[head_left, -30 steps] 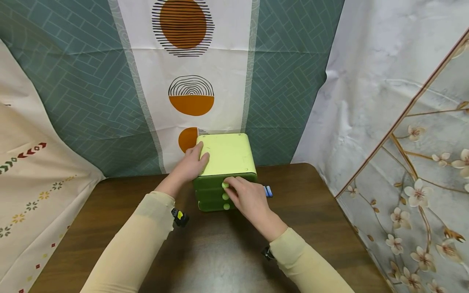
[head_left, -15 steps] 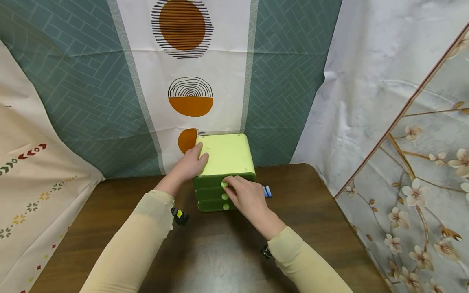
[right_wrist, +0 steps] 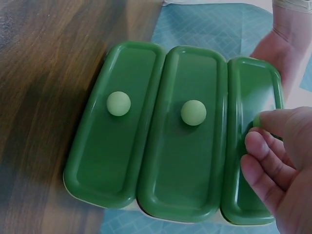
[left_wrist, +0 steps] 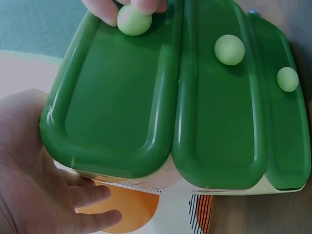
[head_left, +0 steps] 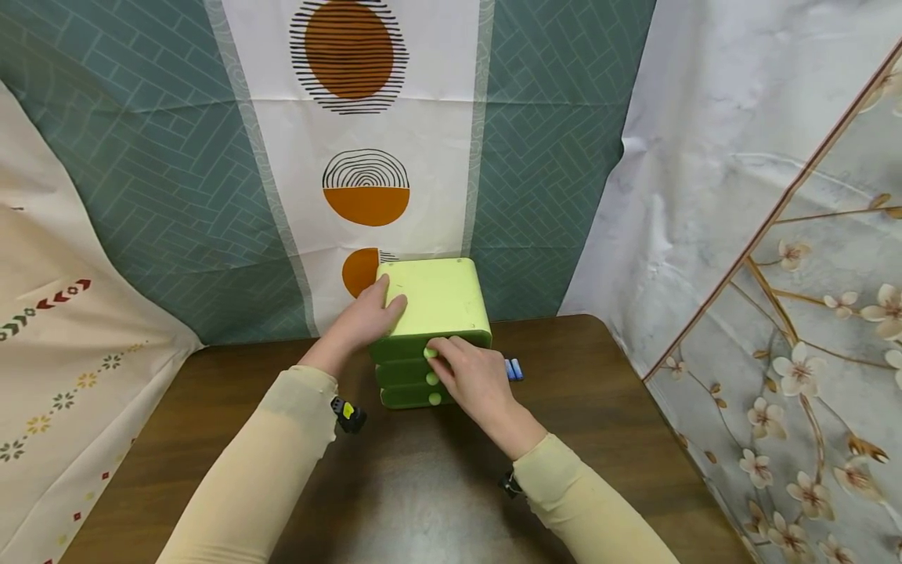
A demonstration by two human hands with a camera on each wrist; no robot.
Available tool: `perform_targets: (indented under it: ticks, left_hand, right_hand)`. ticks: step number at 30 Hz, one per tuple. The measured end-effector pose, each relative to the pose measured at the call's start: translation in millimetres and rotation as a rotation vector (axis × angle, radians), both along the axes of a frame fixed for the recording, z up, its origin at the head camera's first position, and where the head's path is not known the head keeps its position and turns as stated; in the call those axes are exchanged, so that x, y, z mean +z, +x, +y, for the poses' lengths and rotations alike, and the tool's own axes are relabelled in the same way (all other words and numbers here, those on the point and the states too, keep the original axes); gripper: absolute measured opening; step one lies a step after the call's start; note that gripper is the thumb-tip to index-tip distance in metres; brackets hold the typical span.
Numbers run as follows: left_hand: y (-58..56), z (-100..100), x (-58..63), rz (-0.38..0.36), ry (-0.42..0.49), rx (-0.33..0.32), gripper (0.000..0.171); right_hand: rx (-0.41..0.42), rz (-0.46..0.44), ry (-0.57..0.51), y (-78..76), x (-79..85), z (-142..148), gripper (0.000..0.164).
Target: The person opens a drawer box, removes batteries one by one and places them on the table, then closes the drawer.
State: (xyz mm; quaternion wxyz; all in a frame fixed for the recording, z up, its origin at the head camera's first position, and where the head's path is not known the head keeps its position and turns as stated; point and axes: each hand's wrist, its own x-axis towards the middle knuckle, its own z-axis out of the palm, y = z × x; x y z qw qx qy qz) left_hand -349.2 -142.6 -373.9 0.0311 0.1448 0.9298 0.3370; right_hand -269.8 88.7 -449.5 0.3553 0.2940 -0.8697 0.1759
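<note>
A small drawer cabinet (head_left: 433, 298) with a pale green body stands on the brown table. Its three dark green drawer fronts each carry a round light green knob. My left hand (head_left: 362, 317) rests along the left side, thumb on the top; in the left wrist view its fingers (left_wrist: 95, 195) lie extended beside the cabinet. My right hand (head_left: 479, 380) pinches the knob (left_wrist: 134, 20) of the top drawer (left_wrist: 114, 92) between thumb and fingers. The middle knob (right_wrist: 193, 112) and bottom knob (right_wrist: 118, 103) are untouched. The drawers' insides are hidden.
Small blue and white cylinders (head_left: 514, 369) lie on the table (head_left: 578, 415) just right of the cabinet, partly behind my right hand. A patterned cloth (head_left: 437, 157) hangs close behind, with further cloths at both sides.
The top knob, held in my right hand, sits very slightly higher relative to the middle knob. My left thumb has shifted a little to the right on the cabinet top.
</note>
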Motion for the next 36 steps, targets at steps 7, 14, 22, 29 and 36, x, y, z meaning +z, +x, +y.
perform_targets:
  ticks: [7, 14, 22, 29, 36]
  left_hand:
    - [-1.7, 1.1, -3.1, 0.006, -0.025, 0.016, 0.085]
    - [-4.7, 1.5, -10.3, 0.029, -0.066, 0.030, 0.086]
    - [-5.9, -0.8, -14.6, 0.035, -0.072, 0.056, 0.086]
    - [-5.3, -0.5, -15.0, 0.021, -0.064, 0.059, 0.086]
    - [-3.7, -0.6, -15.1, 0.017, -0.048, 0.065, 0.086]
  right_hand:
    - [-0.012, 0.000, 0.004, -0.7, 0.5, -0.3, 0.016]
    - [-0.006, 0.004, -0.002, 0.2, -0.5, 0.0, 0.017]
    - [-0.019, -0.017, 0.021, 7.2, -1.7, 2.5, 0.029]
    - [-0.001, -0.026, -0.009, 13.7, -5.1, 7.7, 0.033]
    - [-0.005, -0.036, -0.033, 17.1, -10.8, 11.6, 0.024]
